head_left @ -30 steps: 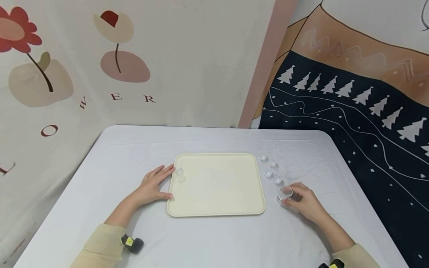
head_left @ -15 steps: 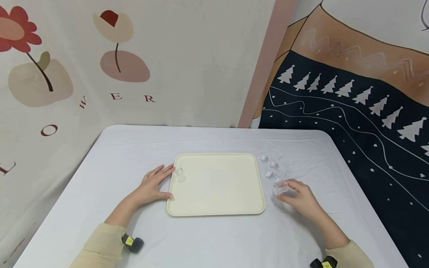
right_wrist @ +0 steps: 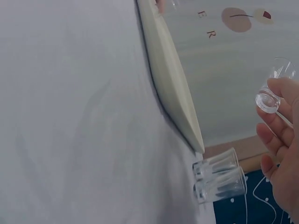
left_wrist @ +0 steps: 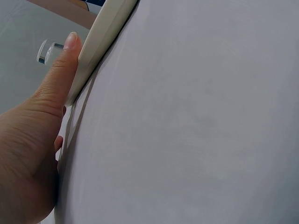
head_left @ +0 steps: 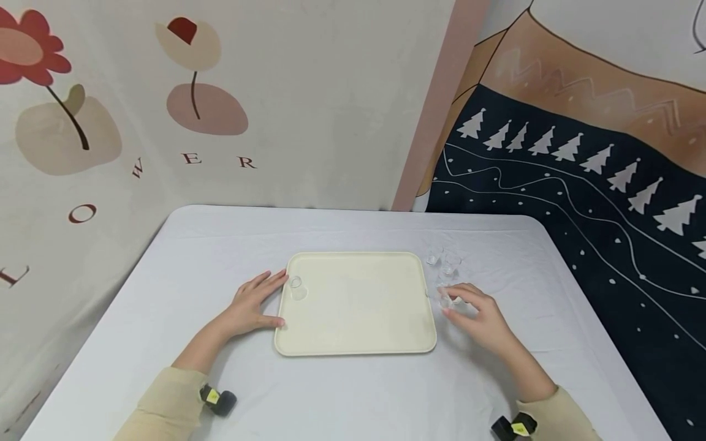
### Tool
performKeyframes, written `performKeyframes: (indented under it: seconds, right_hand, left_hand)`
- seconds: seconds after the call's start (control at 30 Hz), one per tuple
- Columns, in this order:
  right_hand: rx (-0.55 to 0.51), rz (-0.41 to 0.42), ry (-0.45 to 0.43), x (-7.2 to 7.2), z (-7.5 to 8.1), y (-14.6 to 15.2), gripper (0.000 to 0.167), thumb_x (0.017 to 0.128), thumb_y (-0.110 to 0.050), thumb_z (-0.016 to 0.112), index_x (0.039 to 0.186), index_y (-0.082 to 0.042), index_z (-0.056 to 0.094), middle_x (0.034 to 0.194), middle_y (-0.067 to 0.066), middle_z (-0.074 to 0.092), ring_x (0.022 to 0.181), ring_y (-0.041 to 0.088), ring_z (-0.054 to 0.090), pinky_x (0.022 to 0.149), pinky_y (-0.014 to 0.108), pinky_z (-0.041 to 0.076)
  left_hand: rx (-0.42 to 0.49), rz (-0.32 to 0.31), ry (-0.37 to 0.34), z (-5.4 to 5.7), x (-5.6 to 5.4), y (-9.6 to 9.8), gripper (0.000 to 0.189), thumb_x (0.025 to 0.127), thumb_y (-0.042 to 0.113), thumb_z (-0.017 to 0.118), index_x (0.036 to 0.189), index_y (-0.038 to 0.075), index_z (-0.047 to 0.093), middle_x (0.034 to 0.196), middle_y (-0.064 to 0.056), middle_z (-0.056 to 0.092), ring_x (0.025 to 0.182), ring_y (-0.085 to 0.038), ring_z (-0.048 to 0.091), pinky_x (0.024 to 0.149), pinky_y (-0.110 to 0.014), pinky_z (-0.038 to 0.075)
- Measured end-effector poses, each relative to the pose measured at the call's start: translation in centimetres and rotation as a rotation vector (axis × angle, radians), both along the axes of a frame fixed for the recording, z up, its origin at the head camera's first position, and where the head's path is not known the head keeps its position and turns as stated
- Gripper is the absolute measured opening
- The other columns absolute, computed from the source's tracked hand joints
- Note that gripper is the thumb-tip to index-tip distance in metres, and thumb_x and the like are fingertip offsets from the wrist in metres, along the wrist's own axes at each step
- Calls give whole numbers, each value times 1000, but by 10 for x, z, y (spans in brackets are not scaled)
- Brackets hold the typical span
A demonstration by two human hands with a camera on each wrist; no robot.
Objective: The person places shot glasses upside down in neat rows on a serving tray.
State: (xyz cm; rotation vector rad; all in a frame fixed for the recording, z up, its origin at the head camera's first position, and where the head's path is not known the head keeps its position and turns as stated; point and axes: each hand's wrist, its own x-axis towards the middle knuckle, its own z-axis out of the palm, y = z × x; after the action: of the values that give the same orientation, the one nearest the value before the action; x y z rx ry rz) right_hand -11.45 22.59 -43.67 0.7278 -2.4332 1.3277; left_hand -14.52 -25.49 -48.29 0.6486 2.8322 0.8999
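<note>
A clear shot glass (right_wrist: 267,100) is pinched between thumb and fingers of the right hand (head_left: 477,315), raised off the tablecloth (head_left: 353,395) just beside the right edge of a cream rectangular tray (head_left: 358,306). Relative to the standing glasses (right_wrist: 219,175) near that tray edge, it appears tilted; their full number is partly hidden by the hand. The left hand (head_left: 250,309) has its fingers extended, touching the tray's left rim. One upright glass (head_left: 296,284) occupies the tray's left end.
</note>
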Motion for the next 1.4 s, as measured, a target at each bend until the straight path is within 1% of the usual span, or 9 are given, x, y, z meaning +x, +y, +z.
performKeyframes:
  seconds: [0.17,0.3,0.4,0.53,0.7,0.87,1.0,1.13,1.4]
  right_hand:
    - [-25,49,50,4,21,-17,38,73,17,73,109,9,66,102,18,65,101,17,57,88,15,41]
    - [-36,54,56,7,37,-28,36,73,17,72,108,10,66,100,17,65,100,19,57,92,14,40]
    - [-55,59,40,7,42,-34,34,72,16,73,105,10,67,99,17,65,98,20,57,91,15,41]
    - [-79,62,10,4,44,-42,32,72,14,76,102,8,69,99,16,67,96,21,57,90,19,41]
    - [-94,55,-29,2,46,-55,30,72,10,78,101,5,70,100,14,67,96,19,56,87,27,43]
    - [-100,80,-21,-1,49,-67,30,72,9,78,101,6,70,100,16,67,99,21,57,89,27,43]
    - [-106,90,-24,-3,51,-77,29,73,8,78,101,6,70,100,15,67,100,20,57,86,34,45]
    - [-114,100,-32,-5,53,-87,29,74,7,78,102,5,70,101,14,67,97,21,56,80,32,44]
    - [-158,156,-39,-15,49,-109,28,77,10,74,104,6,68,101,16,65,88,33,55,78,30,40]
  left_hand:
    - [21,-9,30,1,2,1,104,66,50,80,148,5,34,155,-13,27,140,-42,13,107,-63,6]
    - [32,-15,47,1,2,1,102,67,48,81,147,4,35,154,-14,28,139,-43,14,106,-64,7]
    - [21,-13,33,2,2,2,102,68,48,81,147,4,35,154,-14,27,139,-43,13,107,-63,7]
    - [6,-7,10,1,2,1,103,68,48,81,148,4,33,155,-13,26,140,-42,12,108,-62,6]
    - [7,-5,9,1,2,1,104,67,49,81,148,4,33,155,-13,26,140,-41,12,108,-62,6]
    - [12,-4,8,2,2,1,104,67,49,81,148,4,33,155,-13,26,140,-41,12,108,-62,5]
    - [9,-1,-1,1,1,1,105,67,49,81,148,4,33,155,-12,26,141,-40,12,109,-61,5]
    - [2,-2,-6,0,1,1,105,67,50,81,148,5,33,155,-12,25,141,-41,11,109,-61,5]
    - [2,5,-2,0,0,1,105,67,51,80,148,5,33,155,-12,25,141,-41,11,109,-61,5]
